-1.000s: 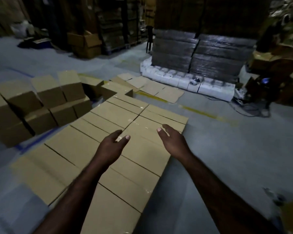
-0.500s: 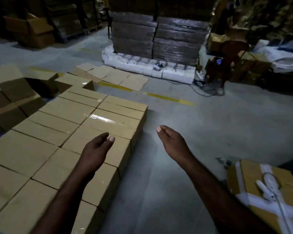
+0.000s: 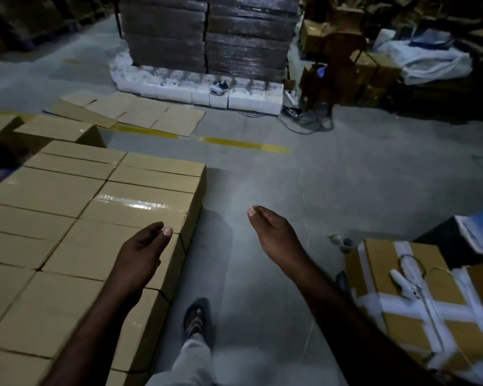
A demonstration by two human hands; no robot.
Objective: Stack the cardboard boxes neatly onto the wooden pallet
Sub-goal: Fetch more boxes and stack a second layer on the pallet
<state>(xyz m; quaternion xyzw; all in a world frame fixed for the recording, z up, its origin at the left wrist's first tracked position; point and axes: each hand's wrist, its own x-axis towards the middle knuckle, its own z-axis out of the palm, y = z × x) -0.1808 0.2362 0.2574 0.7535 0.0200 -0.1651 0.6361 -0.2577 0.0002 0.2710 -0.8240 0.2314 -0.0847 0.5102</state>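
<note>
A flat layer of several brown cardboard boxes (image 3: 76,218) fills the left of the head view, packed edge to edge; the pallet beneath is hidden. My left hand (image 3: 140,254) hovers over the layer's right edge, fingers relaxed, holding nothing. My right hand (image 3: 273,235) hangs over the bare concrete floor to the right of the stack, fingers straight and empty. A cardboard box wrapped in white tape (image 3: 418,302) sits on the floor at the lower right, apart from my right arm.
Flattened cardboard sheets (image 3: 140,112) lie beyond a yellow floor line (image 3: 243,143). A tall shrink-wrapped stack (image 3: 207,34) on white blocks stands at the back. A chair (image 3: 338,65), cables and more cartons crowd the back right. My foot (image 3: 195,321) is on the floor between stack and taped box.
The view has swung right: the box layer slid toward the left, and the taped box came into sight at lower right. Both hands stay open and empty, now nearer the stack's right edge.
</note>
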